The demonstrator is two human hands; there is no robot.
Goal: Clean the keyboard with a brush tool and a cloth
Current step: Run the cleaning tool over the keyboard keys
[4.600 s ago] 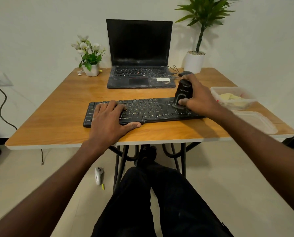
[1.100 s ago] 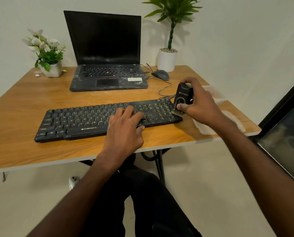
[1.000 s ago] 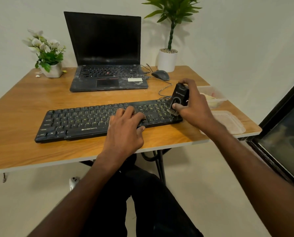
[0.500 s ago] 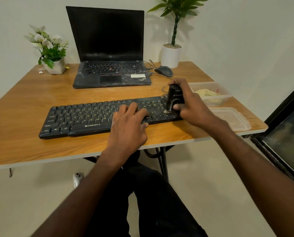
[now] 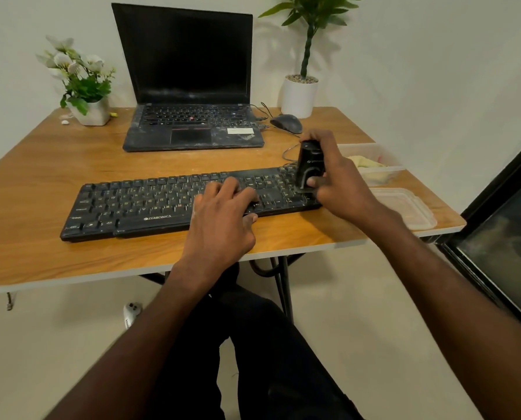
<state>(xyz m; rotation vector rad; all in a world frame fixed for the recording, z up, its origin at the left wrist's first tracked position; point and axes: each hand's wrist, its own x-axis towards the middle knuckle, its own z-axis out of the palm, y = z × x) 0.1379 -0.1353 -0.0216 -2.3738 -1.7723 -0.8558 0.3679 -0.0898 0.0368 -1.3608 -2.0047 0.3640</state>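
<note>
Under both hands, a black keyboard lay flat along the near part of a wooden table. The right hand gripped a black brush tool, fingers curled around its body and thumb on its front, holding it nearly upright with its lower end on the keys at the keyboard's right end. Half a second earlier the tool stood at much the same spot; a second earlier it was tilted more, at the same end. The left hand rested flat on the keys just left of the right hand, fingers relaxed and spread, thumb at the keyboard's near edge, as it had before. Beyond the right hand sat a clear plastic container with a yellowish cloth inside, and its lid lay to that hand's right. Beyond the left hand stood an open laptop, screen dark. A mouse and a white potted plant sat beyond the right hand; a small flower pot stood far left of the left hand.
</note>
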